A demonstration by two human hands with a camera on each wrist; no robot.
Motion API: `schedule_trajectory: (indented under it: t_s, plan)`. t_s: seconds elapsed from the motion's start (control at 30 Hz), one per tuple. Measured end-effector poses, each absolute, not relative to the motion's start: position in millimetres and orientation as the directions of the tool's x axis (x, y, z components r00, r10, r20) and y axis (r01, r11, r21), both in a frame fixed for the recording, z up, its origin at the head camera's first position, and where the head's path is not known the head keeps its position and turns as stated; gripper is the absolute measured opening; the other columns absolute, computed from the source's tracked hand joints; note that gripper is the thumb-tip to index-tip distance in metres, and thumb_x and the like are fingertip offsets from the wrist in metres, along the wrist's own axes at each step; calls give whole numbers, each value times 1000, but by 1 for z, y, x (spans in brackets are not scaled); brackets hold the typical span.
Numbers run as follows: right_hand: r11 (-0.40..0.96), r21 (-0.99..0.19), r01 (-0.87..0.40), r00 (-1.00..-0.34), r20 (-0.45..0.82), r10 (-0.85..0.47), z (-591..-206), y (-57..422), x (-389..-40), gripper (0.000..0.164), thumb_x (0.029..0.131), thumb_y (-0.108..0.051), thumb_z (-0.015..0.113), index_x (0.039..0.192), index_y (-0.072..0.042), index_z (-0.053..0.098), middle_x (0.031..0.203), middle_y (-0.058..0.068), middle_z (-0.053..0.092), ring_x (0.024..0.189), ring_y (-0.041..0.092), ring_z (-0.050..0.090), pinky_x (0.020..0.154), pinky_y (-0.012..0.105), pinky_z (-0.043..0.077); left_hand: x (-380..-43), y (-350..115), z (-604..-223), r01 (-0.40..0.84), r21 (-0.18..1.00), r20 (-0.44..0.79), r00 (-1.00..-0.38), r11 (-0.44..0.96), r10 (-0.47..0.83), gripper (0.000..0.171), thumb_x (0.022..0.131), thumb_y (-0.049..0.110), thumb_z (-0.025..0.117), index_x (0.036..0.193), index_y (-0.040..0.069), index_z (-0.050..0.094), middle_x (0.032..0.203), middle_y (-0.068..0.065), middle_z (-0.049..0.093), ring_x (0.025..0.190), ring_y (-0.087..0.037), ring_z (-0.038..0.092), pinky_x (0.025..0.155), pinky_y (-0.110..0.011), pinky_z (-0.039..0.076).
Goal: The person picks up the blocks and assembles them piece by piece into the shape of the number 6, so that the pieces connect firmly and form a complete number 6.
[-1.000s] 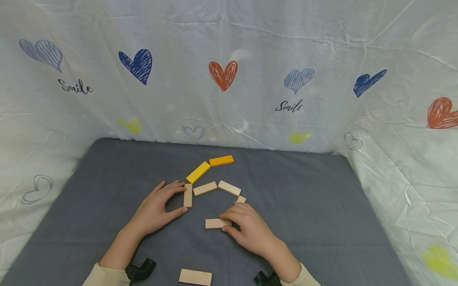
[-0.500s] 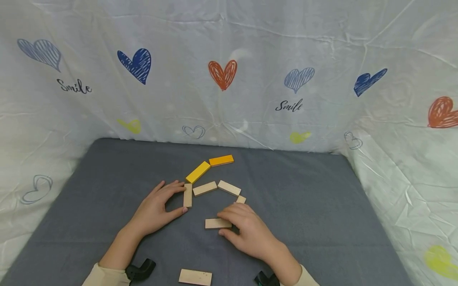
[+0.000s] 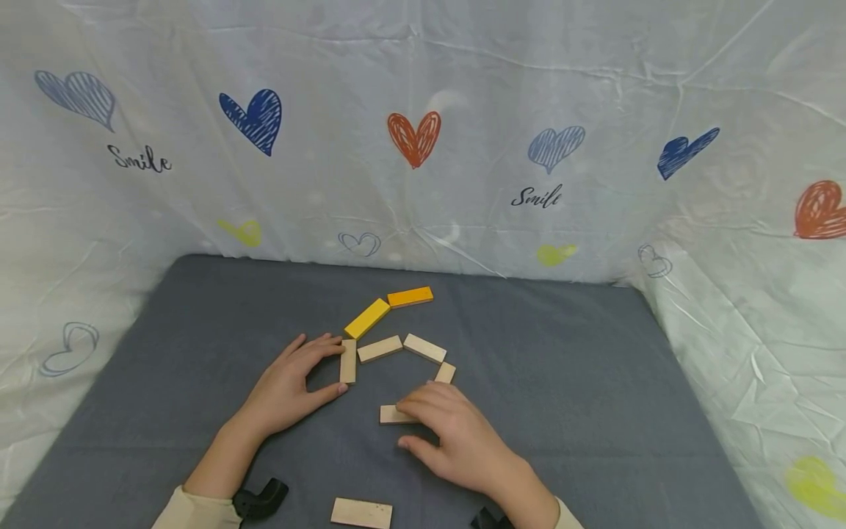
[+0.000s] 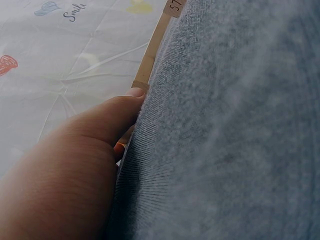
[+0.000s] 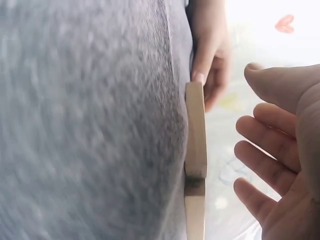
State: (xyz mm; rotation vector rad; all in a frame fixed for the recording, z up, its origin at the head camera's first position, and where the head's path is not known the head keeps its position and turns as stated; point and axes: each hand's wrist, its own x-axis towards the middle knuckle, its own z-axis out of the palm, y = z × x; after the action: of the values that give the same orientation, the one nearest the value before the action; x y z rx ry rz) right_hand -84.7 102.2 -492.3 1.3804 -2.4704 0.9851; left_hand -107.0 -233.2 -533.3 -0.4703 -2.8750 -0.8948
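My left hand point(image 3: 287, 389) spans a pale wooden block point(image 3: 347, 364) in the head view, thumb at its near end and fingertips at its far end. In the left wrist view the thumb point(image 4: 117, 112) lies against the end of a wooden piece. My right hand point(image 3: 452, 437) hovers over another pale block point(image 3: 388, 415), hiding its right part; the right wrist view shows the fingers point(image 5: 270, 140) loose and apart from the wood. Two more pale blocks, a left one point(image 3: 380, 349) and a right one point(image 3: 425, 347), form an arch, with a partly hidden block point(image 3: 446, 372) continuing it.
A yellow block point(image 3: 367, 318) and an orange block point(image 3: 410, 297) lie end to end behind the arch. One pale block point(image 3: 361, 513) sits near the front edge of view. Grey cloth point(image 3: 568, 382) covers the table; a white printed sheet point(image 3: 476, 162) hangs behind.
My right hand has let go of the pale block and shifted slightly toward me and left, uncovering more of the arch's right-hand block. The left hand has stayed where it was.
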Motion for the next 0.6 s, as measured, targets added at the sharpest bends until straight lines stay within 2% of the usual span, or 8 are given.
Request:
schedule_trajectory:
  t_s: [0.4,0.6]
  plan:
    - [309,-459,-833,-516,444,-732,-487,99,-75,36,99,-29,85,131,-15,75,129,-8,72,122,8,65,120,45,51,-107,-234,-535,320,543,182,-947,777,264,71,92,48,90,151,18,65,160,-4,59,157,-28,44,139,-52,16]
    - [297,-450,-842,-501,449,-740,-487,98,-72,36,100,-30,85,131,-14,75,130,-7,72,123,8,65,118,41,53,-107,-234,-534,323,540,183,-946,777,266,71,92,47,90,151,18,65,160,-4,59,157,-28,44,139,-52,16]
